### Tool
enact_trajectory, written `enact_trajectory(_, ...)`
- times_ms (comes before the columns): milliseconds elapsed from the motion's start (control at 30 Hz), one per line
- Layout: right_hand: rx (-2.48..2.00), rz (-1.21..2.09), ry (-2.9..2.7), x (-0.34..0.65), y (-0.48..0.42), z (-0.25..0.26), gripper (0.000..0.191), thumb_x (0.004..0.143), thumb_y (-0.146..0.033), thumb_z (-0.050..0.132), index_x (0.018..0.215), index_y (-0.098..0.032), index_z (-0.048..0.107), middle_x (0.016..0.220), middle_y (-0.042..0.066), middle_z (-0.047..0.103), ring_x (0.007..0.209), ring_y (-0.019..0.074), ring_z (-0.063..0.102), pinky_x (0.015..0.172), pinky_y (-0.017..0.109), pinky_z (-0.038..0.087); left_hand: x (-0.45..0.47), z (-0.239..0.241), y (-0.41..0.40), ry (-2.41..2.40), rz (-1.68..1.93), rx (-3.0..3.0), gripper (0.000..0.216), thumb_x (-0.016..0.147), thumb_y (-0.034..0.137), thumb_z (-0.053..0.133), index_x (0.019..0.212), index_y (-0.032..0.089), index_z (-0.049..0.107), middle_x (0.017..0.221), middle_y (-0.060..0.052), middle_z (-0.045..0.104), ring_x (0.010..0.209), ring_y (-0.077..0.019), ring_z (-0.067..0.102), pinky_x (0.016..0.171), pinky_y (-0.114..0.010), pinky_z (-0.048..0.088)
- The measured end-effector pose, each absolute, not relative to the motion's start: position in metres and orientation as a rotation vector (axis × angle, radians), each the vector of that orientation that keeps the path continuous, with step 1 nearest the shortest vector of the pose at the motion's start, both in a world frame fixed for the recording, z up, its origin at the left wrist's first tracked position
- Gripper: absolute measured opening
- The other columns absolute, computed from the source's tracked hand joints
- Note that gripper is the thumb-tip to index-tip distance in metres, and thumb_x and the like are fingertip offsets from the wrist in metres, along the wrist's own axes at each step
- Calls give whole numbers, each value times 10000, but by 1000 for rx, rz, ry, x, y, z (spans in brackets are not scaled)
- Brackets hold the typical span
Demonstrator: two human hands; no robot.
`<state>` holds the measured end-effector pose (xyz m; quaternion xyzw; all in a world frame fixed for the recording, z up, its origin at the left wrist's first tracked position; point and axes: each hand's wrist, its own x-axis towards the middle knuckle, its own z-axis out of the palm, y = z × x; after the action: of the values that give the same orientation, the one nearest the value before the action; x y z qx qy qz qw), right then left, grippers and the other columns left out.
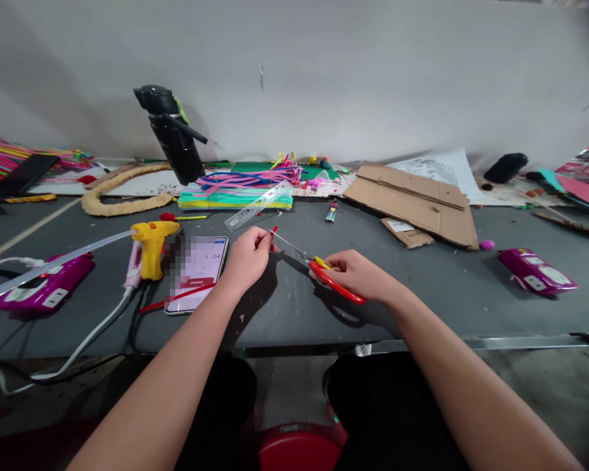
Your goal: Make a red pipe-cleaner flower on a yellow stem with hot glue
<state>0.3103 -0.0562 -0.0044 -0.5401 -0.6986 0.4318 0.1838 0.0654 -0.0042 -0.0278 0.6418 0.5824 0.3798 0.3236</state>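
My left hand (249, 257) is closed in a pinch on a small red strip (275, 229), whose end pokes up past the fingertips. Scissors (334, 283) with red and yellow handles are gripped in my right hand (356, 271). Their thin blades (290, 244) point left, with the tips at the red strip beside my left fingers. Another length of red strip (177, 298) lies across a lit phone (201, 275) and passes under my left forearm; whether it joins the piece in my fingers is hidden.
A yellow glue gun (152, 245) with cables is left of the phone. Behind my hands are bundled pipe cleaners (245, 181), a clear ruler (258, 206) and a lighter (331, 212). Cardboard (417, 199) lies back right; a black bottle (174, 137) stands back left. Purple packs (537, 271) flank me.
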Motion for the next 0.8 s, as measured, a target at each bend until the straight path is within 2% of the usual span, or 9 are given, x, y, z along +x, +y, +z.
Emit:
enact_trajectory(200,-1516,1201,-1975,311,-55,-8,547,839,-692,608,696,-164,621,603,-31,428,569,107,324,514,273,232,65,-27,-4,1523,991,1684,224,963,343,530,832,202,645,811,-33,735,639,-166,562,634,-291,375)
enact_trajectory(600,-1488,1323,-1943,310,-46,-1,572,766,-704,683,635,-150,635,588,-26,442,558,98,332,508,270,243,67,-27,-5,1580,920,1695,211,970,319,501,833,210,620,796,-32,749,649,-175,592,642,-292,387)
enact_trajectory(800,-1555,1407,-1900,311,-41,0,598,727,-744,701,716,-146,709,561,-7,517,456,106,419,436,267,323,67,-29,-1,1621,888,1717,214,955,318,509,807,214,624,788,-41,754,650,-179,619,641,-291,406)
